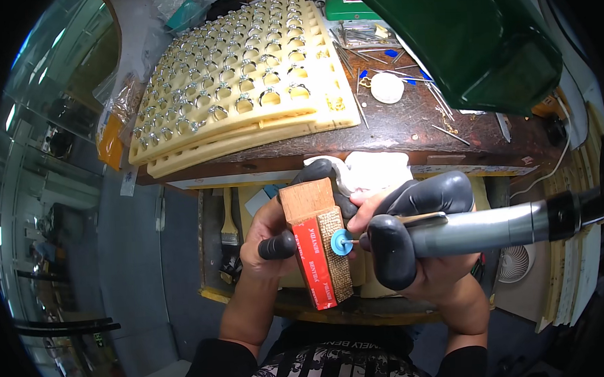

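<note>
A: In the head view, where is the left hand [267, 240]?

B: Left of centre, below the table [381, 138]. Its grip is closed around a wooden block [307, 200], held tilted, with a black finger cot [277, 247] showing at its left side.

A: What is on the block?

B: A red label [312, 269] with white lettering along one face, and a coarse brown surface [338, 274] on the face toward the right.

A: And the right hand [433, 270]?

B: Its grip is wrapped firmly around a silver rotary handpiece [479, 229], lying nearly level. The small blue disc [340, 242] at its tip sits at the brown face; whether it presses there, I cannot tell.

A: Anything behind the hands?

B: A crumpled white cloth [380, 170] near the table's front edge. Beyond it, stacked cream trays [342, 96] stand at the left, the top one bearing rows of silver-coloured rings [269, 95].

A: And to the right of those?

B: A round white piece [386, 88], scattered thin metal rods [451, 135], and a dark green lamp shade [471, 46] overhanging them.
</note>
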`<state>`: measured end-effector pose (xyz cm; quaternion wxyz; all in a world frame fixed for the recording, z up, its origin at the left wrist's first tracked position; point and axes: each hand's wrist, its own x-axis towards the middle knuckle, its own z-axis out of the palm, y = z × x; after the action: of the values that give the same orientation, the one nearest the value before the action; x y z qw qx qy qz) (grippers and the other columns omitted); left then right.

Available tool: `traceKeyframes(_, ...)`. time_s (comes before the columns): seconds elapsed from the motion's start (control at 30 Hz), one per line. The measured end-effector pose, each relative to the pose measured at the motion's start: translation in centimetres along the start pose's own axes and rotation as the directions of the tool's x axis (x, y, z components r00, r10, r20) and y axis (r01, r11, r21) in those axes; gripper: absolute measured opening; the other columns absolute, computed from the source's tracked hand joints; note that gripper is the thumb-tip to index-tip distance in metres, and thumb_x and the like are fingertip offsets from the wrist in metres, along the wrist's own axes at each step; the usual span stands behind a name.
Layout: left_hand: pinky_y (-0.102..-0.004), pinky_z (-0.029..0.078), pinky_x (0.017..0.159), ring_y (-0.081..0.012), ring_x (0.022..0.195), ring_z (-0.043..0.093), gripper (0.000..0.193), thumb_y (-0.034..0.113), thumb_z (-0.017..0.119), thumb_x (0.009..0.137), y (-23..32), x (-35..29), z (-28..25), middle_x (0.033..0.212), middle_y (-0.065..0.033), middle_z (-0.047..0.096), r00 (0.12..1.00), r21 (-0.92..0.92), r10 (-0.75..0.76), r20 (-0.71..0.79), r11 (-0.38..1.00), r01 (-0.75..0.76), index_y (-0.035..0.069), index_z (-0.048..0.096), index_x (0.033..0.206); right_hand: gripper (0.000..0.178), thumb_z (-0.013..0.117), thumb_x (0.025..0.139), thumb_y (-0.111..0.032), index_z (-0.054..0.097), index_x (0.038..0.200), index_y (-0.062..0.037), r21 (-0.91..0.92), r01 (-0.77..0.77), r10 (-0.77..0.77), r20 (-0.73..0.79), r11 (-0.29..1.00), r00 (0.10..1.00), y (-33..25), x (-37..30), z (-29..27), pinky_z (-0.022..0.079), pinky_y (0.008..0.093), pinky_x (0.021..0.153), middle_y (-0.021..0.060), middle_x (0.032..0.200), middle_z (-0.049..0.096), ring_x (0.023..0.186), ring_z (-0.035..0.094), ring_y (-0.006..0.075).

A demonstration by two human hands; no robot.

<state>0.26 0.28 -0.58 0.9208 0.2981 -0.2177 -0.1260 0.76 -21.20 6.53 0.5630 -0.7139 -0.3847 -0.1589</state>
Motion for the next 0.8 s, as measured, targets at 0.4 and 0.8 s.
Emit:
traceKeyframes(0.4,-0.0534,0.048,0.103,-0.0393,0.123,0.057,0.073,0.016,0.065,0.088,0.18,0.09,0.57,0.136,-0.0316,0.051,0.999,0.043,0.01,-0.033,0.999,-0.008,-0.01,0.03,0.147,0.013,0.066,0.088,0.004,0.064,0.1,0.0026,0.011,0.011,-0.011,-0.013,1.0,1.0,-0.22,0.36,0.02,0.056,0.0532,0.088,0.0159,0.089,0.068,0.087,0.069,0.0276)
traceKeyframes(0.8,-0.0518,0.047,0.104,-0.038,0.123,0.057,0.074,0.017,0.066,0.088,0.4,-0.18,-0.2,0.136,-0.0306,0.051,1.0,0.063,0.014,0.016,0.998,-0.015,-0.01,0.031,0.146,0.014,0.065,0.09,0.003,0.063,0.103,0.0015,-0.048,-0.029,0.029,0.003,0.998,1.0,-0.41,0.15,-0.06,0.056,0.0529,0.089,0.016,0.091,0.067,0.088,0.069,0.0269)
